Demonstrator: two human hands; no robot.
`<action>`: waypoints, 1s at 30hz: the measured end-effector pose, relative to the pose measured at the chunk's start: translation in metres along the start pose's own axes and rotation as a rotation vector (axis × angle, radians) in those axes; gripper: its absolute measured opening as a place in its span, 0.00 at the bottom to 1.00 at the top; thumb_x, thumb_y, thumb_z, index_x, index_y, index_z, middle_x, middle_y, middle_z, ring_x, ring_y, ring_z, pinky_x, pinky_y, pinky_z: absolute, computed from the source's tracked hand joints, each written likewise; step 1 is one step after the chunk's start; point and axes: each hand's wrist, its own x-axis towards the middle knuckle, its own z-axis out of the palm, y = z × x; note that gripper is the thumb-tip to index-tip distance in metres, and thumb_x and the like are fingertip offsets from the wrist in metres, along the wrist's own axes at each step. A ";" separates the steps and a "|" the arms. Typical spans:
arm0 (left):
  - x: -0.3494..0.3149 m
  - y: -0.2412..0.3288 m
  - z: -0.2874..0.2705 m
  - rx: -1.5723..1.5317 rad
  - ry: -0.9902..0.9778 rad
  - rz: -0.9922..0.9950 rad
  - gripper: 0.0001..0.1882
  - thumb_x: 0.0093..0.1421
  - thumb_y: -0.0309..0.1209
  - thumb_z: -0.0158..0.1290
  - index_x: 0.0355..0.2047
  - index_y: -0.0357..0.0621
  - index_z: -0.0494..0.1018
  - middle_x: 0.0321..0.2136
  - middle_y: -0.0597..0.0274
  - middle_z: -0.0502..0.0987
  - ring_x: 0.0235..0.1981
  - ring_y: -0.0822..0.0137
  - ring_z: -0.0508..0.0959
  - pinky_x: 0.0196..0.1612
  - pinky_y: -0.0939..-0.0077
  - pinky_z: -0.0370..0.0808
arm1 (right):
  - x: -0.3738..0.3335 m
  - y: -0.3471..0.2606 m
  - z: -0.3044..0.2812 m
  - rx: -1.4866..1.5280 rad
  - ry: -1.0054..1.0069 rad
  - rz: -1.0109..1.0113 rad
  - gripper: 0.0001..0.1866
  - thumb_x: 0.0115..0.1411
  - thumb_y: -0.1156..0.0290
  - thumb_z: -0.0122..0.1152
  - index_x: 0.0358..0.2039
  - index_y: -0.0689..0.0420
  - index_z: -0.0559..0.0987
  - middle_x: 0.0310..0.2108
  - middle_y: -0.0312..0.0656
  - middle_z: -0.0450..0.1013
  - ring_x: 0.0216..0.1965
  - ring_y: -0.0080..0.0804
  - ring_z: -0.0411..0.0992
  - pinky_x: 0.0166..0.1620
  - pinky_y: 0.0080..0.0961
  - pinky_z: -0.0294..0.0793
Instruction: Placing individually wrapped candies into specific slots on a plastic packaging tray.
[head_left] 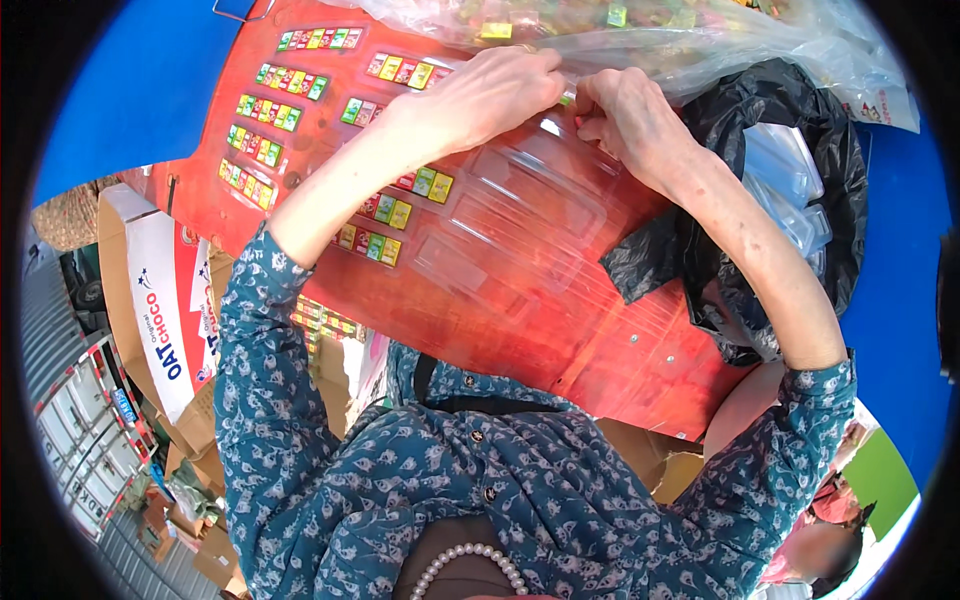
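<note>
My left hand [500, 95] reaches over the far part of the red table, its fingers curled together beside the clear plastic trays. Close to it, my right hand [635, 122] also has its fingers drawn in. Bits of green and red show at its fingertips; what either hand grips is mostly hidden. Beneath and nearer me lie several empty clear trays [520, 205], overlapping in a row. Filled trays [277, 112] of small colourful rectangular pieces stand in a column at the left. More filled trays [368, 243] lie by my left forearm, partly covered by it.
A large clear bag [640, 45] of small colourful pieces lies along the table's far side. At the right, a black plastic bag [700, 110] holds more clear trays [785, 165]. Cardboard boxes [140, 290] stand left of the red table [620, 350]. Another person [825, 545] is at the lower right.
</note>
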 end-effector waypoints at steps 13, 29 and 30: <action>0.001 0.009 0.005 -0.205 0.018 -0.111 0.08 0.50 0.26 0.56 0.27 0.32 0.70 0.26 0.47 0.72 0.32 0.48 0.74 0.32 0.60 0.70 | 0.006 -0.002 0.000 0.054 -0.027 0.143 0.08 0.43 0.79 0.64 0.26 0.65 0.75 0.28 0.56 0.72 0.35 0.56 0.70 0.38 0.44 0.71; -0.002 0.021 0.008 -0.183 0.198 -0.372 0.13 0.47 0.29 0.57 0.19 0.29 0.70 0.18 0.40 0.70 0.27 0.41 0.72 0.31 0.54 0.66 | 0.013 -0.010 -0.009 0.129 -0.102 0.225 0.06 0.45 0.80 0.59 0.27 0.66 0.78 0.27 0.59 0.73 0.34 0.55 0.74 0.38 0.40 0.74; -0.002 0.023 0.006 -0.198 0.148 -0.427 0.13 0.47 0.30 0.57 0.20 0.29 0.70 0.19 0.40 0.70 0.27 0.42 0.72 0.31 0.54 0.66 | 0.012 -0.010 -0.008 0.128 -0.102 0.225 0.06 0.45 0.80 0.59 0.27 0.66 0.78 0.27 0.59 0.73 0.34 0.55 0.74 0.38 0.40 0.74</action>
